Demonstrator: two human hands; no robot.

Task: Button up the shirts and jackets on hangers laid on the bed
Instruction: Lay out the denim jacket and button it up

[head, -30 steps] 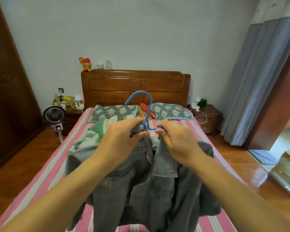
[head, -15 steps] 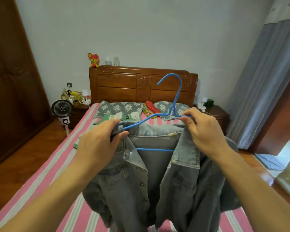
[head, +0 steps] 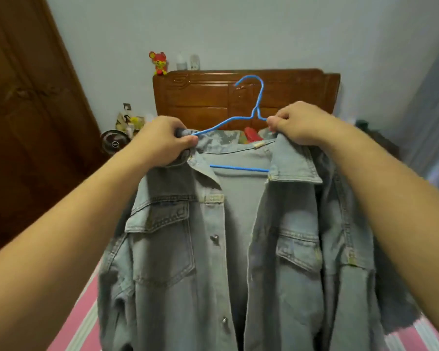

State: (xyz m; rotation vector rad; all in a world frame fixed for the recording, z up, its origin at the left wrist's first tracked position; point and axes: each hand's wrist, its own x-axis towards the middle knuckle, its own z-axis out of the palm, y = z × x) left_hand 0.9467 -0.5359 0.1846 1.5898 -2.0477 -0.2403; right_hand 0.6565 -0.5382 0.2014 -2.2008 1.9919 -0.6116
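The grey denim jacket (head: 213,249) hangs unbuttoned on a blue hanger (head: 249,117), held up above the striped bed (head: 81,325). The left hand (head: 162,140) pinches the jacket's left shoulder and the right hand (head: 299,122) pinches its right shoulder, at the collar.

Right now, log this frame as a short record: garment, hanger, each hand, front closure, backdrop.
garment: grey denim jacket, held up over the striped bed
hanger: blue wire hanger inside the jacket, hook up
left hand: left hand grips the collar and hanger shoulder
right hand: right hand grips the other collar side
front closure: open, no button done; metal buttons visible on one placket
backdrop: wooden headboard, red toy on top
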